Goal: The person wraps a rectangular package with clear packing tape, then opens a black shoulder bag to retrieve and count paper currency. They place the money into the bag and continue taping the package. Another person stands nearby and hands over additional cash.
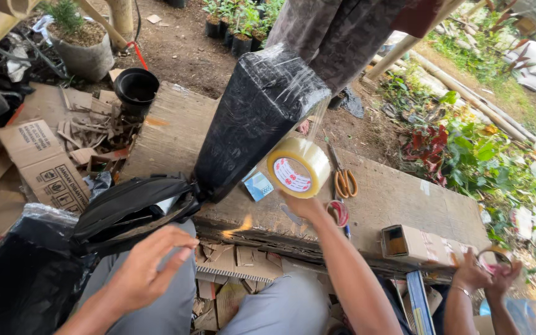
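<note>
A tall bundle wrapped in black plastic (255, 118) leans upright on a wooden bench (404, 192), its top glossy with clear tape. My right hand (305, 206) holds up a roll of clear packing tape (299, 167) just right of the bundle, and a strand of tape runs from the roll up to the bundle's top. My left hand (141, 273) hovers with fingers spread, holding nothing, just below the loose black plastic end (131, 208) of the bundle.
Orange-handled scissors (344, 180), a small blue-and-white box (259, 185) and an open cardboard box (423, 245) lie on the bench. Another person's hands (485, 273) hold a tape ring at lower right. A black pot (136, 87) and cardboard scraps (44, 161) lie left; plants grow right.
</note>
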